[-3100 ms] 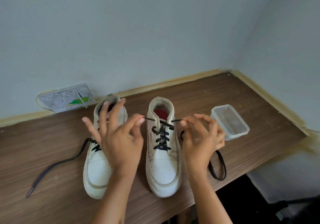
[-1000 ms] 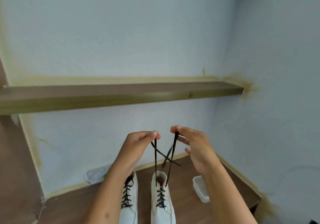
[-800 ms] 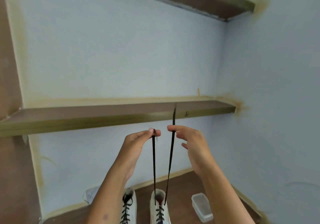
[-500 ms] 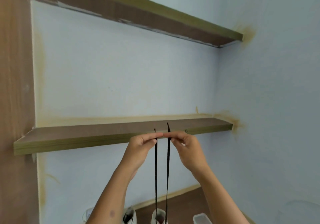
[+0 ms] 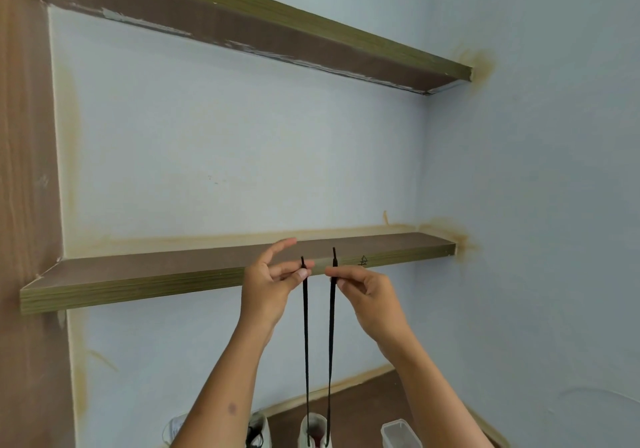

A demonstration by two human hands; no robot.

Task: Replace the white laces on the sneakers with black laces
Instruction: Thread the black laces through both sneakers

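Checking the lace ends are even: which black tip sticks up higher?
The black lace end pinched by the right hand; the left hand's end sits lower.

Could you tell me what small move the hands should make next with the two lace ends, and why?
Probably lower both hands and cross the ends to begin a knot: the left hand and right hand each pinch one end of the black lace, pulled taut and roughly level above the sneaker.

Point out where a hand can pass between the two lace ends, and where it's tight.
Free: the narrow gap between the two taut lace strands below the left hand and right hand, down to the right sneaker. Tight: at that sneaker's collar, where the strands converge, with the left sneaker and clear tub on either side.
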